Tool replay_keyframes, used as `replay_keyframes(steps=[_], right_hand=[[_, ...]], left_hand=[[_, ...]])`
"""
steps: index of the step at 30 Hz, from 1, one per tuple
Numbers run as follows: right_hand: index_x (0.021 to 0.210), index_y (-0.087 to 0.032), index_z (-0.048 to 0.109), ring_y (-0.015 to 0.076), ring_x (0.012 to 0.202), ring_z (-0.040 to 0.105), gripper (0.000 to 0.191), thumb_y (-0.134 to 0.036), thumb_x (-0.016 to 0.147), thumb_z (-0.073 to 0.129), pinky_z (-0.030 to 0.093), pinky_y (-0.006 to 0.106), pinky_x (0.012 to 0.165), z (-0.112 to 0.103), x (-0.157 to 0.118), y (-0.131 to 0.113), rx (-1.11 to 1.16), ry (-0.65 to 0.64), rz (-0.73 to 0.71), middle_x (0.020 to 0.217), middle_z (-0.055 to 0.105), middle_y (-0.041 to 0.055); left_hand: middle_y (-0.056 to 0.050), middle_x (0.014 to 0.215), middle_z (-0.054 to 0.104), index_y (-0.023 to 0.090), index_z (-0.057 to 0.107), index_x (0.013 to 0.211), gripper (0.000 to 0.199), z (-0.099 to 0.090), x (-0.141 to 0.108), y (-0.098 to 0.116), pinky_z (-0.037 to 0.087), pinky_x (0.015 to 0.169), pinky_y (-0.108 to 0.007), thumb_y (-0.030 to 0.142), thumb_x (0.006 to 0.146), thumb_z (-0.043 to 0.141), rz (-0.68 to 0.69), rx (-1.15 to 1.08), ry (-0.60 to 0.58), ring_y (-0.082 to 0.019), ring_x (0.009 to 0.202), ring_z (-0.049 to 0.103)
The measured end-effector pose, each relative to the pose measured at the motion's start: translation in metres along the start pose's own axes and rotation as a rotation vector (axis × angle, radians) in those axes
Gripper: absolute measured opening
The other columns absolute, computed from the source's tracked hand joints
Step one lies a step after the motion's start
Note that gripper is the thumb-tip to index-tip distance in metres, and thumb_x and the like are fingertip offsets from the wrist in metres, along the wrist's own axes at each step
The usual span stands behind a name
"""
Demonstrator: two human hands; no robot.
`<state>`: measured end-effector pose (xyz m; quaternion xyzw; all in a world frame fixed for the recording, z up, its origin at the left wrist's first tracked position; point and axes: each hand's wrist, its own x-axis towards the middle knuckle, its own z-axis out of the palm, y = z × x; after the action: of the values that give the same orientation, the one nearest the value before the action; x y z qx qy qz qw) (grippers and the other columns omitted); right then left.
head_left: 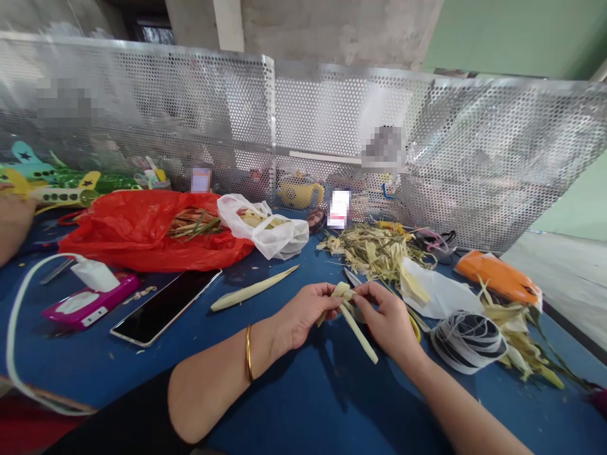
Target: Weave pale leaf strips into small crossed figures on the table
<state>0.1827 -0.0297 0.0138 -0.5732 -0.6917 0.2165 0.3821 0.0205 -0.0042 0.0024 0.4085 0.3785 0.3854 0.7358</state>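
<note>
A pale yellow-green leaf strip (358,335), folded or knotted at its top, is held between my two hands above the blue table (284,404). My left hand (306,313) pinches the fold from the left; my right hand (387,316) grips it from the right with thumb and fingers. One end of the strip hangs down toward me. Scissors (351,278) lie partly hidden behind my right hand, a blade and a bit of yellow handle showing. Left of my hands rests a long, tapered pale leaf piece (255,288).
A black phone (165,307), a purple power strip (95,302) with a white plug, and a red bag (128,230) are left. Leaf scraps (379,249), a spool of cord (467,341) and an orange packet (497,278) are right. A perforated metal screen (332,107) stands behind.
</note>
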Motion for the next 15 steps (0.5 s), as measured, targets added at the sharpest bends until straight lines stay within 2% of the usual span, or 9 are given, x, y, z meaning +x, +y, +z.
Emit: replay_keyframes(steps=[4,9,12,15], right_hand=[[0.072,-0.020,0.062,0.0179,0.069,0.054,0.019,-0.034,0.080,0.052,0.040,0.028,0.064,0.0014,0.0002,0.0018,0.079,-0.011,0.090,0.074,0.063,0.0032],[0.067,-0.020,0.062,0.0152,0.063,0.050,0.015,-0.032,0.074,0.058,0.038,0.027,0.058,0.0037,0.0002,0.0079,0.107,0.029,0.106,0.072,0.056,0.0010],[0.065,-0.019,0.063,0.0145,0.059,0.048,0.017,-0.034,0.072,0.059,0.037,0.026,0.054,0.0038,0.0007,0.0081,0.148,0.025,0.152,0.066,0.054,-0.0004],[0.064,-0.019,0.063,0.0131,0.054,0.045,0.019,-0.037,0.070,0.061,0.034,0.026,0.050,0.0027,0.0012,0.0045,0.280,-0.028,0.240,0.057,0.052,-0.0020]], left_hand=[[0.002,0.067,0.057,0.014,0.063,0.076,0.031,0.0015,-0.0015,-0.0004,0.037,0.060,-0.023,0.032,0.058,0.081,0.075,0.113,0.022,-0.008,0.059,0.047],[0.002,0.064,0.056,0.015,0.060,0.073,0.033,0.0048,-0.0037,-0.0012,0.038,0.059,-0.024,0.037,0.059,0.080,0.157,0.232,0.030,-0.010,0.060,0.047],[0.002,0.064,0.055,0.015,0.060,0.074,0.033,0.0065,-0.0055,-0.0011,0.038,0.059,-0.024,0.040,0.062,0.078,0.190,0.262,0.039,-0.010,0.060,0.048],[0.002,0.064,0.056,0.015,0.060,0.076,0.031,0.0074,-0.0068,-0.0010,0.038,0.058,-0.024,0.039,0.065,0.076,0.217,0.277,0.059,-0.010,0.060,0.048]])
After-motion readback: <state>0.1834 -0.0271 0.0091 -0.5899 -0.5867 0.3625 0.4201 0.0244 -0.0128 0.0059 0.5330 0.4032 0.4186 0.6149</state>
